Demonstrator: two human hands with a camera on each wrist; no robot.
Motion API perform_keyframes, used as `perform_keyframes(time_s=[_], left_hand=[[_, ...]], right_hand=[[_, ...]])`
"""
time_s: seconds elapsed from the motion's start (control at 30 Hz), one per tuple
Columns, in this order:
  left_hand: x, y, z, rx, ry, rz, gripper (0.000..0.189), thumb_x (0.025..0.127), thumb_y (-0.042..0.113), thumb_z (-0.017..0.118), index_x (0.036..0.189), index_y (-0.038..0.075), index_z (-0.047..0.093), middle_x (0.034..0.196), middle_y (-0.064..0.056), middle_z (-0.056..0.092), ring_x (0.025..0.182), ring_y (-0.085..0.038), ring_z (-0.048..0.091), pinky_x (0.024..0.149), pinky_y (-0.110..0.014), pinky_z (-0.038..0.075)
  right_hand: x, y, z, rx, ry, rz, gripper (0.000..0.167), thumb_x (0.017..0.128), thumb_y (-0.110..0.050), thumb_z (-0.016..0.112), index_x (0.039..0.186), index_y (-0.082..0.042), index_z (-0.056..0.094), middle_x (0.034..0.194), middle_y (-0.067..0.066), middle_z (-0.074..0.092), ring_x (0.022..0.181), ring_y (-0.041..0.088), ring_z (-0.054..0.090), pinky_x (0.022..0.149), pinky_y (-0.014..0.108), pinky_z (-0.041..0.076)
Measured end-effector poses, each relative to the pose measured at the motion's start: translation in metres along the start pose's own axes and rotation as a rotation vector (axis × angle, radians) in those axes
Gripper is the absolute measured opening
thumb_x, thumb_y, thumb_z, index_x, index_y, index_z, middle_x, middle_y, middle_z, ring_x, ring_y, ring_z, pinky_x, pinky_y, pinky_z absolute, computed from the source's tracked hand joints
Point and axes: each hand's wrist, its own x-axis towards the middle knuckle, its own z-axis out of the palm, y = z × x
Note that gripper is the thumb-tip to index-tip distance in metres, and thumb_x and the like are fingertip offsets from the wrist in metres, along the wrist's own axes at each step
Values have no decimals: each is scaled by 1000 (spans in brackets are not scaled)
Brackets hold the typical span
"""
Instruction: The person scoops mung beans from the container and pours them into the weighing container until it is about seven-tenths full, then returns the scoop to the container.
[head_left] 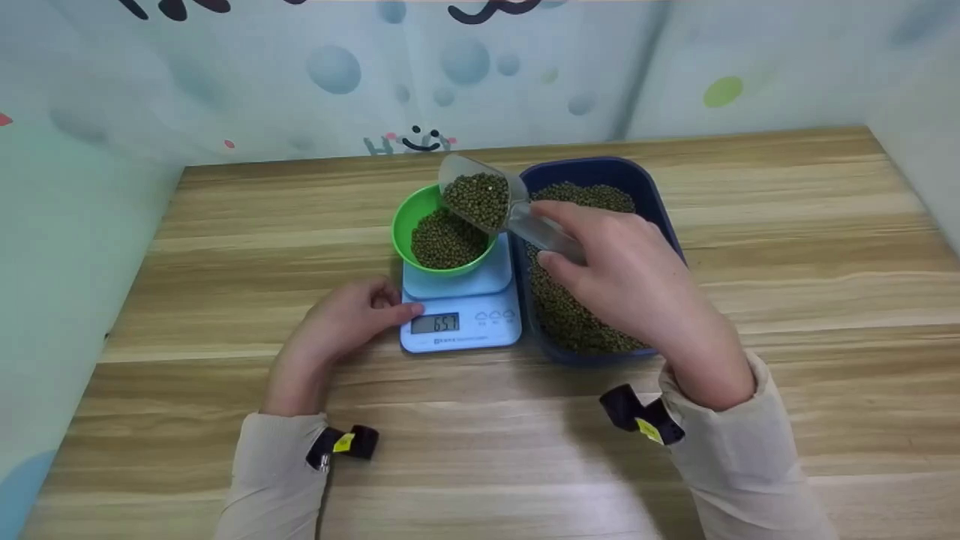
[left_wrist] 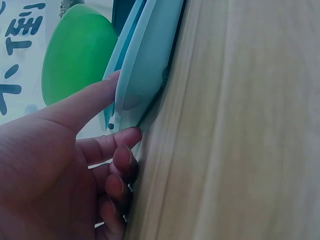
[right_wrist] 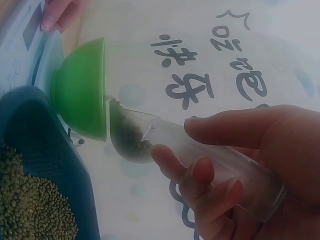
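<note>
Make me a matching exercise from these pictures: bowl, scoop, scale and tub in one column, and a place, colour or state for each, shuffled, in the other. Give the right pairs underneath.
Column one
1. Bowl
2. Scoop
3. Scale
4. Tub

Column two
A. Dark blue
B. Touched by the left hand
C. Bright green
D. Gripped by the right hand

Right pairs: 1-C; 2-D; 3-B; 4-A
</note>
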Motion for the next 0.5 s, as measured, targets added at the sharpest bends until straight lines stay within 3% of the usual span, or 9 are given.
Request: perform_keyframes(time_s=[0.5], left_hand=[[-2,1,0,-11,6,-4,52,71,64,59,89,15,57,70,-3,49,65,-19,44,55,-31,34]], right_hand=[[-1,0,0,11,-5,0,41,85,-20,60,125,-18,51,109,3,60,84,16,56,71,37,44]])
